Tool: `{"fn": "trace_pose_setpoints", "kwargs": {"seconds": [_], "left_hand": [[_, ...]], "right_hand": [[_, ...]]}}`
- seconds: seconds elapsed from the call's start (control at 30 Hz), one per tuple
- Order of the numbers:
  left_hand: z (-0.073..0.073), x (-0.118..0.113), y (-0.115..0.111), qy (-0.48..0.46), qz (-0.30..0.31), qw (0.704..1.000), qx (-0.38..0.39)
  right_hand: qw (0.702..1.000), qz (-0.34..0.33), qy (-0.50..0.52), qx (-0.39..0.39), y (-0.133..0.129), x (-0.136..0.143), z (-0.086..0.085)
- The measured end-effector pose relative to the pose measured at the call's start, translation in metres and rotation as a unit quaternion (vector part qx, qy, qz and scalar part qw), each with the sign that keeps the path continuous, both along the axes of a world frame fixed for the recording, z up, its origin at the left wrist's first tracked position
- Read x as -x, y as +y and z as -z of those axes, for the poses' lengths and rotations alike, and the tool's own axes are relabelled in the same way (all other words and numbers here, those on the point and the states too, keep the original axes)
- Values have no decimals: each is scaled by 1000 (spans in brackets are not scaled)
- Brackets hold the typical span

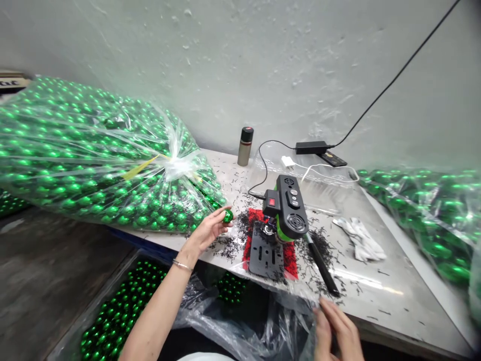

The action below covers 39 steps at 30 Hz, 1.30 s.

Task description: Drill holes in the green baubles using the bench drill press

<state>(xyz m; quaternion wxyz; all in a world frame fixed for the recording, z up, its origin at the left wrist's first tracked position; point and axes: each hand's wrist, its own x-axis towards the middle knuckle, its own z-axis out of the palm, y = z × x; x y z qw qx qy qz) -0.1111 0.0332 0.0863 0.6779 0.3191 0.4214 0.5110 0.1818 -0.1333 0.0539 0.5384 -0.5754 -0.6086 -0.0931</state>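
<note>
My left hand (209,229) is raised at the table's front, left of a small black and green drill press (291,208). A shiny green bauble (227,216) is pinched at its fingertips. My right hand (337,328) is by the table's front edge, fingers bent and close to the thumb, beside clear plastic film; anything between them is hidden. The press's black slotted base (266,254) stands on a red mat (290,258). Its black lever handle (323,268) slants down toward my right hand.
A big clear bag (112,165) of green baubles lies left, another bag (428,210) right. Below the table is an open bag of baubles (124,306). Black shavings (225,248), white gloves (359,239), a spray can (245,146) and a power adapter (311,147) are on the table.
</note>
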Motion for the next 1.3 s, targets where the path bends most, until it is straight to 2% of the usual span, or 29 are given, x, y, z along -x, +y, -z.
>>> {"fn": "trace_pose_setpoints", "kwargs": {"seconds": [0.1, 0.23, 0.4, 0.5, 0.63, 0.77, 0.93, 1.0, 1.1, 1.17, 1.3], "left_hand": [[-1, -3, -15, -82, -2, 995, 52], [5, -18, -30, -123, 17, 988, 97], [20, -50, -61, -152, 109, 975, 117], [26, -58, -80, -192, 128, 964, 131], [36, -60, -95, -214, 117, 955, 171], [43, -69, -95, -185, 64, 963, 184], [43, -85, -78, -124, -1, 982, 144], [43, -91, -68, -60, -18, 991, 118], [45, -98, -53, 86, -33, 995, 48], [48, -102, -45, 189, -26, 982, -5], [55, -108, -36, 354, 13, 930, -97]], "right_hand": [[996, -89, -21, -21, 21, 25, -12], [988, -152, -24, 22, 40, 47, -25], [973, -209, -76, 56, 55, 78, -34], [966, -227, -96, 84, 55, 85, -27], [973, -209, -49, 82, 46, 81, -7], [978, -187, 21, 89, 36, 81, 7], [978, -174, 44, 101, 31, 80, 8], [976, -189, 37, 104, 31, 76, 6], [973, -202, 25, 107, 28, 66, 2], [975, -195, 19, 108, 25, 59, 1], [975, -188, 17, 113, 16, 47, -2]]}}
